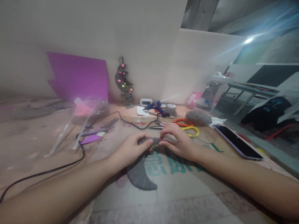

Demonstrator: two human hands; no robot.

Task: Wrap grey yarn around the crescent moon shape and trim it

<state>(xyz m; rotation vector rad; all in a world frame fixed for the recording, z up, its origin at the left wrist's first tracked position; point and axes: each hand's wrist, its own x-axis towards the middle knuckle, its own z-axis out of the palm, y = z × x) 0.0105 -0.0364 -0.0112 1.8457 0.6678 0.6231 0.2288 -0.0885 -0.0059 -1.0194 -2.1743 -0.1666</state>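
Observation:
A crescent moon wrapped in grey yarn [141, 175] lies on the printed cardboard [187, 193], its lower tip pointing right. My left hand [132, 148] grips the moon's upper part, thumb on top and fingers partly hidden behind it. Against the upper tip, my right hand [176, 141] pinches with thumb and forefinger; a small bit of pink shows there, too small to make out. Just beyond the right hand are scissors with orange and yellow handles [193, 131] and a ball of grey yarn [198, 117].
A blue glue gun [157, 108] stands at the back beside a small white clock [146, 102]. Purple sheets [80, 76] and a decorated moon hanging [121, 77] are at the wall. Clear glue sticks [81, 132] and a black cable [58, 168] lie left, a phone [238, 141] right.

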